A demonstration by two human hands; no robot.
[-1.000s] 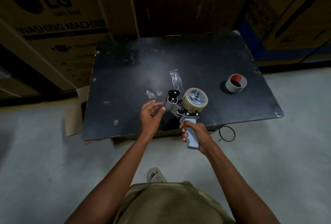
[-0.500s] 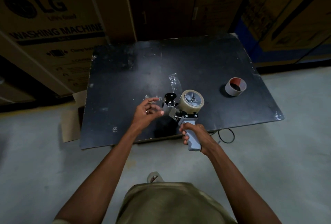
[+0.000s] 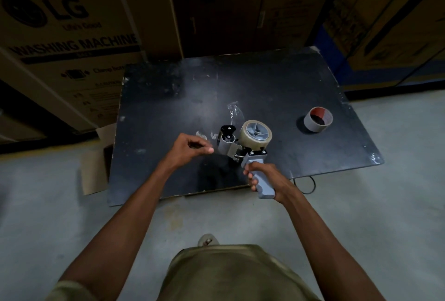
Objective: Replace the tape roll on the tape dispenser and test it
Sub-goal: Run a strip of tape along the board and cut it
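My right hand [image 3: 266, 176] grips the grey handle of the tape dispenser [image 3: 243, 149], holding it above the near edge of the black table [image 3: 277, 79]. A clear tape roll [image 3: 255, 132] sits on the dispenser's wheel. Just left of the front roller, my left hand [image 3: 189, 148] has thumb and fingertips pinched together on what looks like a faint clear tape end. An old grey tape core with a red inside [image 3: 317, 119] lies on the table at the right.
Crumpled clear tape scraps [image 3: 234, 110] stick to the table behind the dispenser. Large cardboard boxes [image 3: 62, 36] stand behind and left of the table. An open carton flap [image 3: 95, 170] lies on the floor at the left, and a black cable [image 3: 310, 184] loops under the front edge.
My left hand went from spread fingers near the roller to a pinch and drew slightly left. The dispenser stayed in my right hand, shifting a little.
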